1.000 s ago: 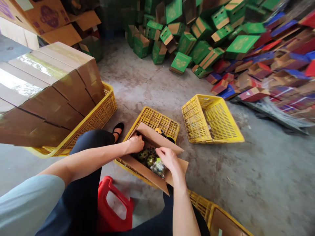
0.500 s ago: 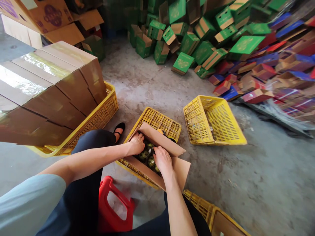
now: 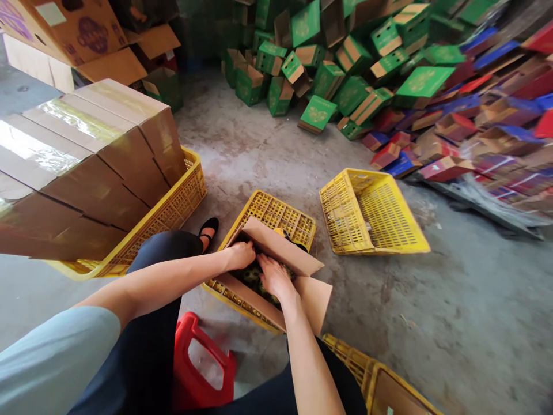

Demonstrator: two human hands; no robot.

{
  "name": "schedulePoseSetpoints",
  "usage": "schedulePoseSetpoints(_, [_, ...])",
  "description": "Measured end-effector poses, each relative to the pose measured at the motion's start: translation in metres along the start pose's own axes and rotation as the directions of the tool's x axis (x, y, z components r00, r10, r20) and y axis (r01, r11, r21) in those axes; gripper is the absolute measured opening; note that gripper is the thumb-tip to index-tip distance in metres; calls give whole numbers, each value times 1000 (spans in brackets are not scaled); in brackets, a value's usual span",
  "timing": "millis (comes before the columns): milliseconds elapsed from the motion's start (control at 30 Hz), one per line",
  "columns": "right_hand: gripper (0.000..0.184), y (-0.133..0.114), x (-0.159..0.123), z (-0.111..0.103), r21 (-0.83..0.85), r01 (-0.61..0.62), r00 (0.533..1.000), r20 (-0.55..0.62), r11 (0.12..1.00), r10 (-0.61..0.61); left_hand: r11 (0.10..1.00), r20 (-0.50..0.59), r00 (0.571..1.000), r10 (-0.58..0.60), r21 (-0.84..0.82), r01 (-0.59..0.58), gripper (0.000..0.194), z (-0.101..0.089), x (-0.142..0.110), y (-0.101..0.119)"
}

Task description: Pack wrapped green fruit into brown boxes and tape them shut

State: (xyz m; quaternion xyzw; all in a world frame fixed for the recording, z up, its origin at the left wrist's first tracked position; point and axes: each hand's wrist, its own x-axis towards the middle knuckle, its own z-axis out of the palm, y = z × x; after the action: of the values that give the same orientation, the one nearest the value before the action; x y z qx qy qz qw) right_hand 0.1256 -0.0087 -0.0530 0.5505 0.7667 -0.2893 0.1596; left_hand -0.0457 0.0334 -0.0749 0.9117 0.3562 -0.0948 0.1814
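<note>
An open cardboard box (image 3: 283, 246) rests with its flaps up on a yellow plastic crate (image 3: 280, 212). Inside are several round, dark green mottled items (image 3: 254, 278) that look like wrapped fruit; my hands hide part of them. My left hand (image 3: 241, 255) reaches over the box's far left end, its fingers curled downward, and what they grip, if anything, is hidden. On top of the contents lies my right hand (image 3: 275, 276), fingers stretched toward the left hand. A yellow and black object (image 3: 294, 239), mostly hidden, sits behind the far flap.
Taped brown cartons (image 3: 108, 150) stand in a long yellow crate (image 3: 190, 187) on my left. Another yellow crate (image 3: 380, 213) lies tipped to the right. A red stool (image 3: 203, 363) is between my legs. Green boxes (image 3: 319, 112) and red-blue boxes (image 3: 449, 167) are heaped beyond.
My right hand has moved left and farther into the box, toward my left hand, and its fingers have straightened. My left hand has curled more and stays near the same corner.
</note>
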Motion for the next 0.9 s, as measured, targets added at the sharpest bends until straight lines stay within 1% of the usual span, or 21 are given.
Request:
schedulePoseSetpoints(100, [73,2,0,7,29,-11,999,32,1000,10,999,51,997,-49,10,49,42,0,-4,4])
schedulePoseSetpoints(167, [73,2,-1,9,38,-13,999,47,999,11,997,132,989,-65,-20,68,63,-6,-5,4])
schedulePoseSetpoints(233, [68,2,-2,7,43,-11,1000,30,999,10,995,237,971,-36,-80,56,84,-16,-4,3])
schedulePoseSetpoints(267, [62,2,-3,4,44,-5,1000,4,999,5,993,277,961,-15,-111,48,88,-21,-4,3])
schedulePoseSetpoints(333, [48,2,-7,-3,40,15,996,-84,999,-12,987,291,957,-5,-150,51,85,-28,-5,1])
schedulePoseSetpoints(400, [37,2,-11,-12,39,4,985,-173,999,2,985,234,971,-38,-155,76,72,-31,-7,1])
schedulePoseSetpoints(433, [35,2,-13,-16,50,-10,984,-175,999,19,985,188,980,-58,-147,87,64,-31,-8,1])
schedulePoseSetpoints(467, [34,3,-14,-18,67,-28,989,-142,997,37,986,141,987,-74,-136,94,56,-30,-9,1])
schedulePoseSetpoints(533, [31,2,-14,-17,100,-57,998,-6,993,58,989,75,992,-99,-106,107,47,-26,-11,1])
schedulePoseSetpoints(600, [25,1,-11,-11,122,-65,993,104,990,53,989,73,990,-122,-78,127,46,-22,-12,2])
schedulePoseSetpoints(667, [26,0,-6,-2,150,-53,992,124,987,35,988,109,986,-126,-73,134,51,-18,-12,4])
schedulePoseSetpoints(767, [32,-2,2,7,234,-6,993,116,972,-22,987,146,984,-106,-106,122,62,-15,-10,7])
schedulePoseSetpoints(833, [35,-1,6,9,284,17,994,99,959,-47,984,142,984,-108,-128,127,64,-13,-7,9])
schedulePoseSetpoints(900, [34,0,9,9,310,28,995,83,950,-56,979,128,984,-122,-150,141,60,-11,-2,12])
